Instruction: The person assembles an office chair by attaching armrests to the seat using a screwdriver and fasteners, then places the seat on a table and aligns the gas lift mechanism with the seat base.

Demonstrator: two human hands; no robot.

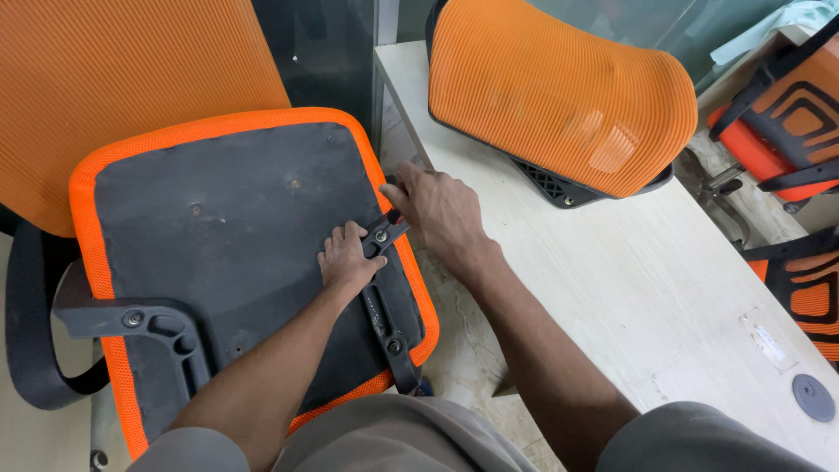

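A pale wooden table (664,288) runs along the right of the view, with a worn stone floor showing in the gap beside it. An upturned orange-edged chair seat (227,227) lies with its dark grey underside facing up, and both hands work at its right edge.

The left hand (348,260) rests flat on the seat's underside, fingers curled and pressed down against the black armrest bracket (384,288), which runs along the seat's right rim. The fingertips touch the bracket's upper end, just beside a screw head. The hand holds nothing; it only presses.

The right hand (440,212) sits just right of that spot, across the orange rim, its fingers closed around the bracket's upper tip. Whether a small tool is pinched inside the fingers cannot be told. The two hands are almost touching, with the bracket end between them.

Below the grip, the bracket continues toward the person, with another screw near its lower end. Well to the left of the grip, a second black armrest bracket (149,328) is fixed along the seat's opposite edge. Above and right of the grip, an orange mesh backrest (559,96) lies on the table. Further right stand more orange chair parts (791,122). Behind the seat, an orange mesh chair back (122,79) stands upright.
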